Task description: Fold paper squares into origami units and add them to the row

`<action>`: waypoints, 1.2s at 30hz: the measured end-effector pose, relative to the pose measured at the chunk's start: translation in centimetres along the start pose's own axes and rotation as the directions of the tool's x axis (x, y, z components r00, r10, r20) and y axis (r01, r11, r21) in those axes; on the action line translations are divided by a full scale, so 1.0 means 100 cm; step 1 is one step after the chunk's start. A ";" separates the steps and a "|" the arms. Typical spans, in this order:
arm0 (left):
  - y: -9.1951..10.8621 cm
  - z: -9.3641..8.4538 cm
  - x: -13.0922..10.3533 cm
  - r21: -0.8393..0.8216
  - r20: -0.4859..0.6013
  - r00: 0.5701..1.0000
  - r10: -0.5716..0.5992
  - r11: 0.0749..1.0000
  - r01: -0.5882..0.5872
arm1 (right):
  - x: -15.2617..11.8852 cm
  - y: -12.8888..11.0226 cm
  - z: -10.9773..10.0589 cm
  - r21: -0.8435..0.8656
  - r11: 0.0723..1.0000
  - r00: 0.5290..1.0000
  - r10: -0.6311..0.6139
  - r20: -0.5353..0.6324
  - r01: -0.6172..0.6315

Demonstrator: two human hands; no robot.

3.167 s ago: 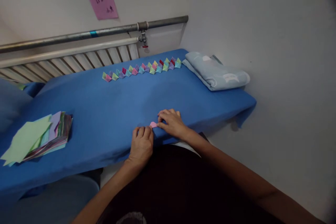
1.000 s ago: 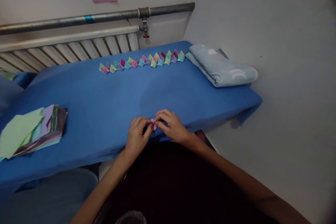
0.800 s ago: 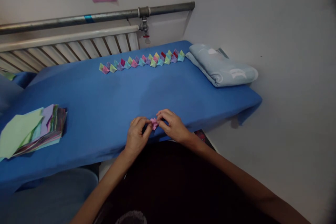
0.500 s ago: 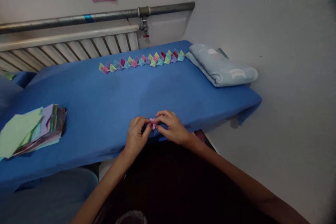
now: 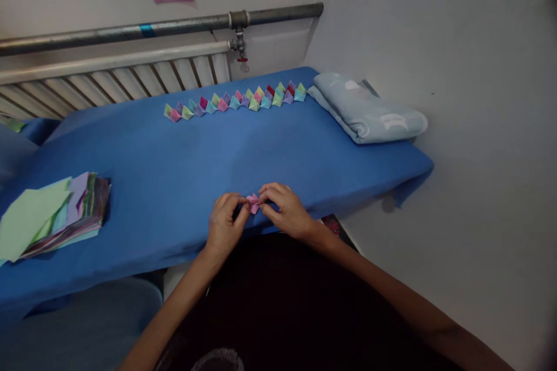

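Note:
Between my two hands, at the front edge of the blue-covered bed (image 5: 183, 168), is a small pink folded paper piece (image 5: 253, 203). My left hand (image 5: 226, 220) pinches its left side between thumb and fingertips. On the other side, the thumb and fingers of my right hand (image 5: 282, 208) pinch it too. Its exact folds are too small to make out. Farther back on the cover, several folded paper pieces (image 5: 235, 102) in pink, green, blue, purple and yellow stand in a long staggered row.
To the left lies a thick stack of coloured paper sheets (image 5: 35, 220). A folded light-blue blanket (image 5: 369, 110) rests at the right end, by the wall. Behind the bed run a radiator (image 5: 130, 78) and a metal pipe (image 5: 187, 24) with a red-handled valve (image 5: 241, 59).
The pink paper piece has spread slightly wider between my fingers. My right hand's fingers have shifted a little; everything else is in the same place.

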State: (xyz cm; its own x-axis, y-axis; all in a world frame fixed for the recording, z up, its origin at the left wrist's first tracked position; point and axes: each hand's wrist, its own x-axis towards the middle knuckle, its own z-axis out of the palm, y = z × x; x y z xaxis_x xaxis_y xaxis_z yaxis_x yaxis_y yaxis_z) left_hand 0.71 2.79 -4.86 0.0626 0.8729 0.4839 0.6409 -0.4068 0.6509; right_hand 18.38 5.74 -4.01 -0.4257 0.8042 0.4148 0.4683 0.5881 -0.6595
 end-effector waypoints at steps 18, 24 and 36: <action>-0.003 -0.006 0.000 -0.003 0.021 1.000 -0.023 1.000 0.023 | 0.009 -0.005 -0.002 0.097 0.994 0.997 0.045 0.068 -0.052; -0.001 -0.007 0.000 0.003 0.024 1.000 -0.004 1.000 0.004 | 0.011 -0.003 -0.003 0.172 0.984 0.997 0.044 0.069 -0.055; -0.003 -0.005 -0.001 -0.008 0.002 1.000 -0.009 1.000 0.009 | 0.017 -0.004 0.005 0.147 0.989 0.997 -0.002 0.071 -0.008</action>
State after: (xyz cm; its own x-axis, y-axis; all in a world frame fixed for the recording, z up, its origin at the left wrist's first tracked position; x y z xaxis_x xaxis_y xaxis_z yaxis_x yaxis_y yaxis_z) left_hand 0.13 2.69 -4.88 0.0578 0.8771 0.4768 0.6351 -0.4008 0.6603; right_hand 17.10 6.86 -3.38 -0.4803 0.7949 0.3707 0.3533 0.5622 -0.7478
